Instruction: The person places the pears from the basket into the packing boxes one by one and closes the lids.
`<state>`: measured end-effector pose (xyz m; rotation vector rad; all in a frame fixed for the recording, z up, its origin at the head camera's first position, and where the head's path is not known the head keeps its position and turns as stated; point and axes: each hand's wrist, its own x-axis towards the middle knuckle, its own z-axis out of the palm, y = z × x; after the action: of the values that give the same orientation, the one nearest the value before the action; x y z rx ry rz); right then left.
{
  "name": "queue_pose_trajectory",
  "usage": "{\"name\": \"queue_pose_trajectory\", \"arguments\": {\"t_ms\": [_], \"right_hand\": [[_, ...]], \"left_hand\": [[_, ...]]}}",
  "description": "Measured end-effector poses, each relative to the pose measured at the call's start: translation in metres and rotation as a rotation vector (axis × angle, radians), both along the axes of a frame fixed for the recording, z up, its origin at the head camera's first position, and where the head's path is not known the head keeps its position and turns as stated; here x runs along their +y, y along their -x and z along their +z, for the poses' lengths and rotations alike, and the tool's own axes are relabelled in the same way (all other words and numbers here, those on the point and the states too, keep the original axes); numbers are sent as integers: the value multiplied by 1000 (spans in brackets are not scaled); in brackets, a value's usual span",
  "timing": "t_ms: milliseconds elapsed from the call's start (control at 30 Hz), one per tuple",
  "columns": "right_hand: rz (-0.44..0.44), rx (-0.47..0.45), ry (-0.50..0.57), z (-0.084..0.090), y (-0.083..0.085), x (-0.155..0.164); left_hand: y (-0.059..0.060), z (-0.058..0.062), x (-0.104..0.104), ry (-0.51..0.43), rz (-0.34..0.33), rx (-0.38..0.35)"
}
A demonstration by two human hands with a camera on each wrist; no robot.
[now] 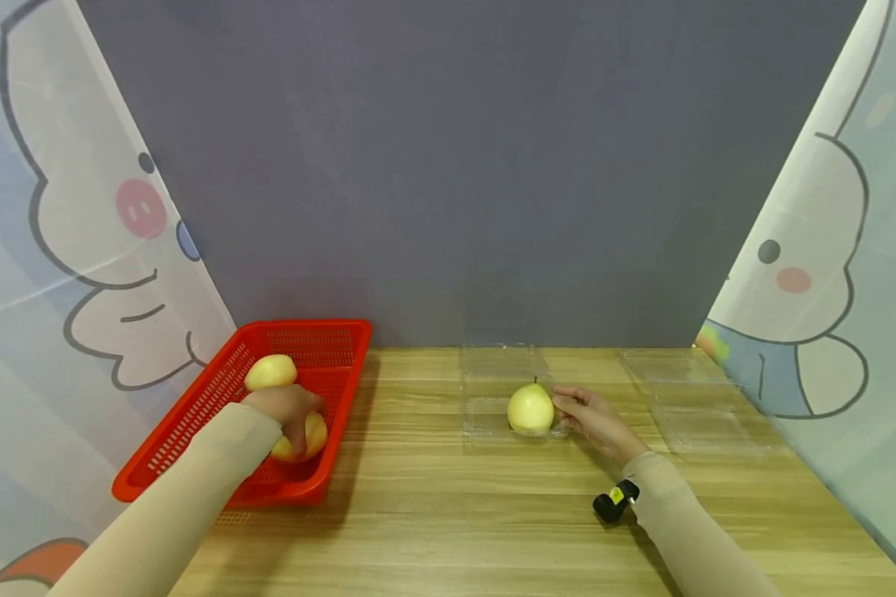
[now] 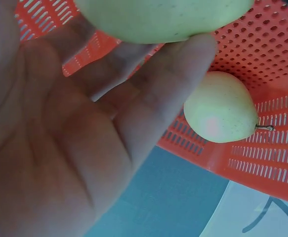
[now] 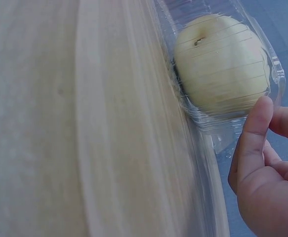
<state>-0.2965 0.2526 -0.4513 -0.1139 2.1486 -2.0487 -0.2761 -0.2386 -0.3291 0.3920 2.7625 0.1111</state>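
Note:
In the head view my left hand (image 1: pixel 287 412) reaches into a red plastic basket (image 1: pixel 354 388) and grips a yellow-green pear (image 1: pixel 315 434). The left wrist view shows fingertips against the underside of that pear (image 2: pixel 163 19). Another pear (image 1: pixel 270 371) lies farther back in the basket, its stem visible from the left wrist. Right of the middle of the table, a clear plastic box (image 1: pixel 484 408) stands with its lid raised and one pear (image 1: pixel 530 409) inside. My right hand (image 1: pixel 596 423) pinches the box's right edge between thumb and finger, close beside this pear.
A second clear plastic box (image 1: pixel 705 419) lies open at the right of the wooden table (image 1: pixel 418 514). A dark grey panel (image 1: pixel 448 166) stands along the back, with cartoon-printed sheets on both sides. A small black device (image 1: pixel 614 502) sits at the right wrist.

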Motion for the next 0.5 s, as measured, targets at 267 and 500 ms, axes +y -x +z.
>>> {"name": "queue_pose_trajectory", "arguments": {"t_ms": [267,500], "right_hand": [[10,4,-4,1,0,1],[4,0,-9,1,-1,0]], "left_hand": [[15,-9,-3,0,-68,12],[15,-6,-4,30,-42,-32]]}}
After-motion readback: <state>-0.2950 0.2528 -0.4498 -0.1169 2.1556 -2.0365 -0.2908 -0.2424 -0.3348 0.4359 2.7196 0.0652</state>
